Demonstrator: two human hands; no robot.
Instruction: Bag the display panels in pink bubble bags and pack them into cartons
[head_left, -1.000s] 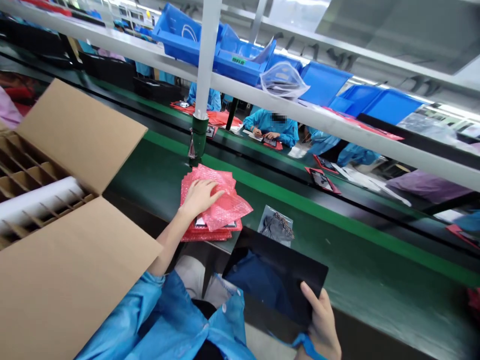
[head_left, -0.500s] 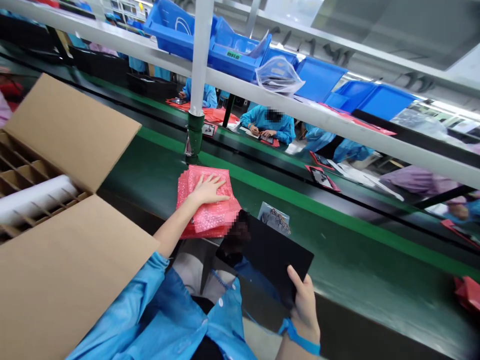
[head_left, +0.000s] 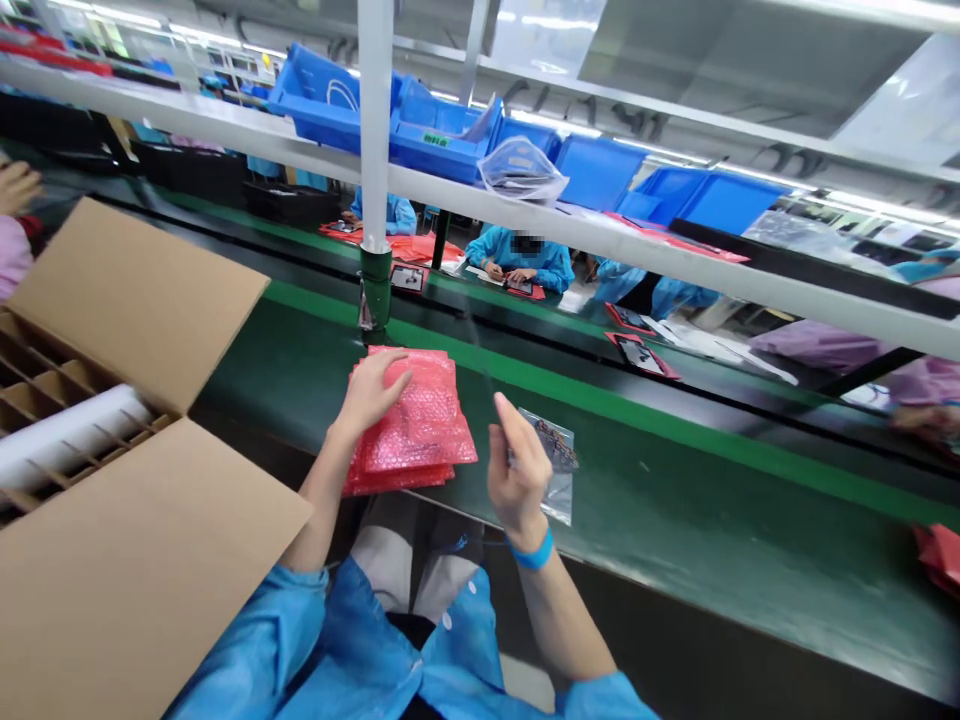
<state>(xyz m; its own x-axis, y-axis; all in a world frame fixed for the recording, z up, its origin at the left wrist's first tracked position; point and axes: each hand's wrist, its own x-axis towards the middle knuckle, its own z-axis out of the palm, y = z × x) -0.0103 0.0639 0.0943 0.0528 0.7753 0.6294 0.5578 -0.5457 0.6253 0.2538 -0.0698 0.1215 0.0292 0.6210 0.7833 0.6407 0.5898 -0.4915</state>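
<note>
Cardboard box (head_left: 135, 560), cut off at the left edge. Right hand (head_left: 517, 475) is raised with its back to us, grip half curled; can't tell if it holds anything. It hides part of a clear pouch (head_left: 561, 445). Left hand (head_left: 367, 395) lies flat, grip loose, on the pink bubble bags (head_left: 424, 435) on the bench (head_left: 675, 500).

Green conveyor belt (head_left: 675, 480), white shelf rail (head_left: 675, 262) with blue bins (head_left: 330, 95), cardboard box (head_left: 135, 300) at left, strip lights (head_left: 202, 38) overhead

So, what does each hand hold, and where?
Left hand presses the top pink bubble bag near its far edge; whether the right hand holds anything cannot be told.
</note>
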